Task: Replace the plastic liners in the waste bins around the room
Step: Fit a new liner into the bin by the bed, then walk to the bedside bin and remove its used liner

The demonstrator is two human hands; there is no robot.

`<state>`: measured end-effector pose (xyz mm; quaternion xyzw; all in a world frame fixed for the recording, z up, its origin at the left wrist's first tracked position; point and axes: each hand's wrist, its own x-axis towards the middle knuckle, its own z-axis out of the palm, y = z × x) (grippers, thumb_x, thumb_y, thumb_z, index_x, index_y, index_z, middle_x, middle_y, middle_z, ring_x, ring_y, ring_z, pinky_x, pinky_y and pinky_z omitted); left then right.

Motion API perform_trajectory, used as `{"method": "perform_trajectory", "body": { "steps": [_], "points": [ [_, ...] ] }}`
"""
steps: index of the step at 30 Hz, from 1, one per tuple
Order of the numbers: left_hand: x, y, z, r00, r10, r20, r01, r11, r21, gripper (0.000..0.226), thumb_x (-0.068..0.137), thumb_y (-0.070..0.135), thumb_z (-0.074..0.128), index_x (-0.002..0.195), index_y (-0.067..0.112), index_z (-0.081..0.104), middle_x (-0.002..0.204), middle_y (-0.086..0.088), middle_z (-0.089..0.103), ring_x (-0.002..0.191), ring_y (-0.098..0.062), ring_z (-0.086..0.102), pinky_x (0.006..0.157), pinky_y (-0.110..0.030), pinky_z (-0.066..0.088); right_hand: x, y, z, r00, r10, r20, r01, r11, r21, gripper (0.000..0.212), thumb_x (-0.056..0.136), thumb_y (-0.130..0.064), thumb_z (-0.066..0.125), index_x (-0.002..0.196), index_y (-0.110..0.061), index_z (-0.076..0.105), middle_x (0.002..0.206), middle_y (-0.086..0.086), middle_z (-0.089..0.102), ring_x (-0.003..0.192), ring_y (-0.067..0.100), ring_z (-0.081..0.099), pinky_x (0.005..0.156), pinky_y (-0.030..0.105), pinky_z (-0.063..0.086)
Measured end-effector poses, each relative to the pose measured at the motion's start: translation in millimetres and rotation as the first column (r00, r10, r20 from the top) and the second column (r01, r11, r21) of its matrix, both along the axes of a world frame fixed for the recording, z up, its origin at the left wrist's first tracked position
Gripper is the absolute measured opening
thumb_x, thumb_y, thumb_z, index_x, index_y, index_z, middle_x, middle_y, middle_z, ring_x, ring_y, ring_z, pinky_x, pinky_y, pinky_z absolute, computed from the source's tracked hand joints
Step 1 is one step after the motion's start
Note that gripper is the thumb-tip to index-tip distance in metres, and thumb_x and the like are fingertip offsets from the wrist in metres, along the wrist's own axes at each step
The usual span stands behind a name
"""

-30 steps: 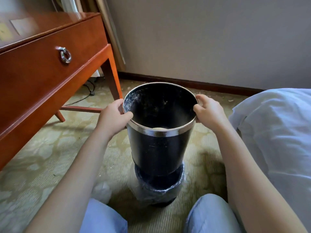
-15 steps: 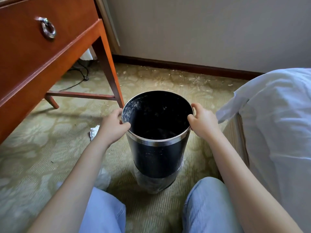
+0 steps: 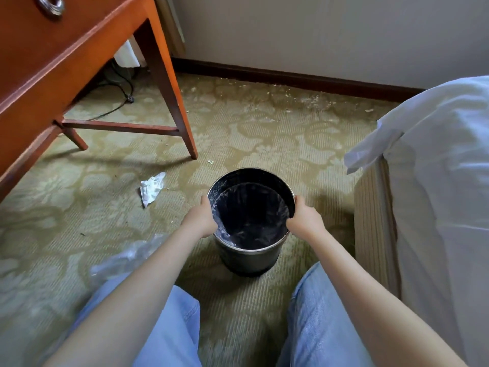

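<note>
Both left hand and right hand grip the bin rim; pushing hard could tear the liner between them.

Head view: worn on the head, wide-angle.
Facing: forward, down onto carpet.
Nearness: close above waste bin.

Bare forearms with no sleeves showing, light blue denim trousers over both knees

Soft daylight — mild shadows, wide-angle edge warping.
</note>
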<state>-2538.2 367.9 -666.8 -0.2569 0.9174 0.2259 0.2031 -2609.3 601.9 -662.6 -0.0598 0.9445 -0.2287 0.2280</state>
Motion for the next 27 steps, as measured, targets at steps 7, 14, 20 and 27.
{"method": "perform_trajectory", "body": {
  "steps": [7, 14, 20, 27],
  "points": [
    [3.1, -4.2, -37.5, 0.981, -0.132, 0.142, 0.128, 0.991, 0.035, 0.076, 0.087, 0.026, 0.056, 0.149, 0.012, 0.013, 0.105, -0.012, 0.062, 0.080, -0.023, 0.058, 0.067, -0.033, 0.049, 7.7, -9.7, -30.9, 0.996, 0.086, 0.029, -0.091, 0.962, 0.256, 0.050, 0.092, -0.017, 0.046, 0.139, -0.006, 0.031, 0.109, 0.012, 0.062, 0.085, 0.031, 0.058, 0.063, 0.032, 0.042],
    [-0.5, -36.5, -3.0, 0.996, -0.076, 0.036, 0.075, 0.996, 0.039, 0.032, 0.089, 0.039, 0.056, 0.108, 0.014, 0.062, 0.096, -0.001, 0.056, 0.088, -0.021, 0.053, 0.080, -0.032, 0.045, 6.4, -62.3, -8.9, 0.903, 0.379, -0.204, -0.337, 0.917, 0.213, 0.029, 0.096, -0.025, 0.043, 0.121, -0.013, 0.050, 0.100, 0.006, 0.064, 0.085, 0.029, 0.060, 0.064, 0.035, 0.049],
    [56.5, -132.8, 14.3, 0.977, 0.188, -0.100, -0.181, 0.981, 0.076, 0.018, 0.086, 0.031, 0.063, 0.099, 0.019, 0.061, 0.098, -0.004, 0.058, 0.092, -0.023, 0.056, 0.081, -0.031, 0.042, 29.7, -179.4, -14.9, 0.701, 0.702, -0.125, -0.700, 0.711, 0.071, 0.037, 0.096, -0.025, 0.047, 0.132, -0.016, 0.052, 0.115, 0.007, 0.065, 0.103, 0.028, 0.060, 0.074, 0.033, 0.048],
    [146.9, -191.0, -26.1, 0.915, 0.402, -0.002, -0.400, 0.910, 0.111, 0.011, 0.085, 0.020, 0.067, 0.086, 0.019, 0.056, 0.090, -0.003, 0.055, 0.086, -0.018, 0.050, 0.079, -0.029, 0.039, 78.1, -284.4, -70.0, 0.558, 0.829, 0.033, -0.826, 0.550, 0.127, 0.066, 0.097, -0.044, 0.051, 0.151, -0.017, 0.026, 0.149, 0.011, 0.039, 0.135, 0.035, 0.036, 0.105, 0.046, 0.039]
  ]
}}
